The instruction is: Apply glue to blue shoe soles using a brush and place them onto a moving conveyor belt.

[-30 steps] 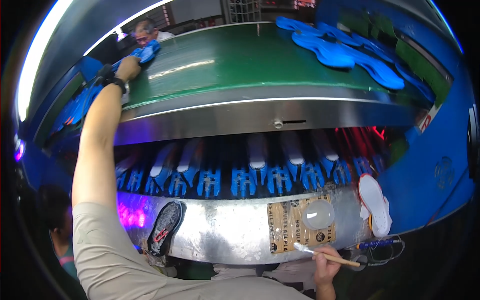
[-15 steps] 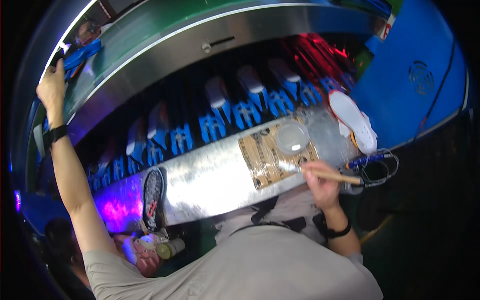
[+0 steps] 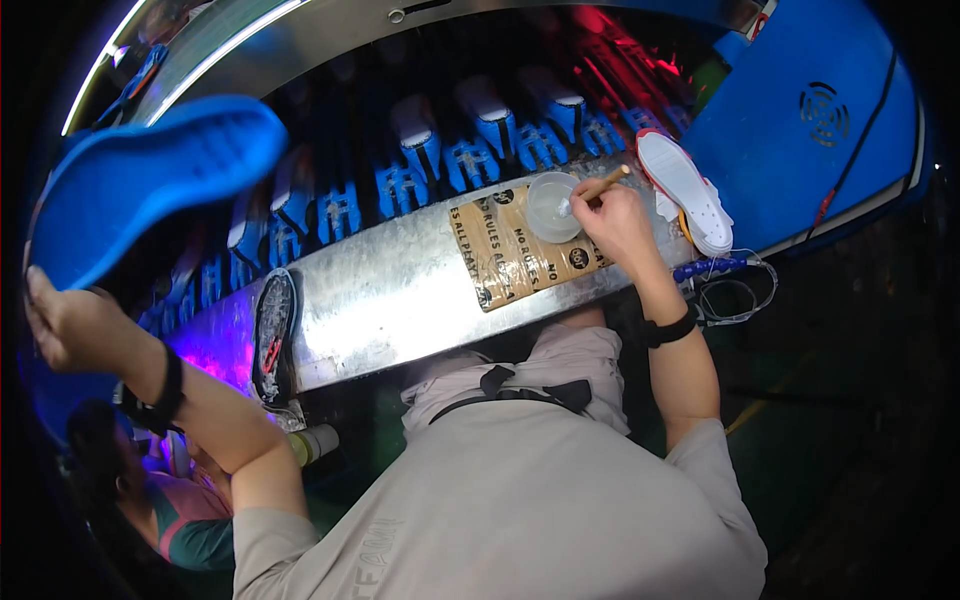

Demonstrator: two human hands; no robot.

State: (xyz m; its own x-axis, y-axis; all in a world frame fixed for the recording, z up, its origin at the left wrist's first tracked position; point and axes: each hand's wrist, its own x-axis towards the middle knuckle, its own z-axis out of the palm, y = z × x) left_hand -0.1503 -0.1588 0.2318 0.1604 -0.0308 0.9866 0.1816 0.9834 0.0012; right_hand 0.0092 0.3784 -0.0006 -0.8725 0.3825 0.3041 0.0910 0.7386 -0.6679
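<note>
At the left side my left hand (image 3: 75,325) grips the heel end of a blue shoe sole (image 3: 150,185), held up in the air and tilted. My right hand (image 3: 617,222) is closed round the wooden handle of a brush (image 3: 606,182). The brush's pale bristles point down into a clear plastic bowl (image 3: 541,205) of whitish liquid. Beneath the bowl lies a piece of printed, tape-covered cardboard (image 3: 505,255). To the right of the bowl rests a white sole with a red edge (image 3: 685,190).
A metal ledge (image 3: 375,325) runs across in front of me, with a dark speckled insole-shaped piece (image 3: 272,338) on its left part. Beyond it moves a row of blue clamps holding shoe parts (image 3: 470,160). At right are a blue machine housing (image 3: 790,190) and coiled cable (image 3: 712,268). Another person (image 3: 185,510) is at lower left.
My left hand has come down and back from the upper conveyor, bringing the blue sole. My right hand has moved up to the bowl, and the brush has turned from lying sideways to bristles down.
</note>
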